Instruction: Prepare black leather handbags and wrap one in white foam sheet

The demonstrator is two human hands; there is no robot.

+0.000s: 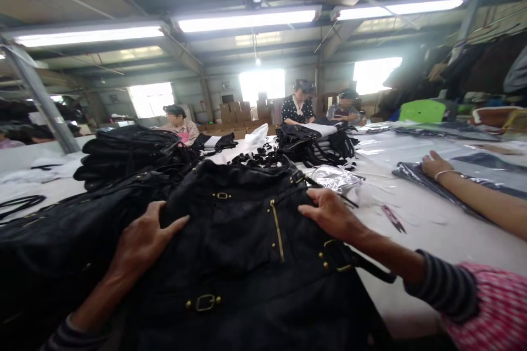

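Observation:
A black handbag (242, 241) with gold buckles, studs and a gold slanted zip fills the space in front of me. My left hand (144, 238) grips its left side, thumb on the front and the other fingers hidden behind the bag. On the upper right side, my right hand (329, 211) holds the bag's edge with the thumb and a finger showing on the front. A black strap (373, 269) hangs at the bag's right side below my right wrist.
Black bags (123, 153) are piled at the left, with another stack (315, 142) ahead. Thread snips (394, 218) and crumpled clear plastic (335, 178) lie on the white table (379, 186). A co-worker's hand (436, 164) rests on a plastic-wrapped item at the right; several people sit beyond.

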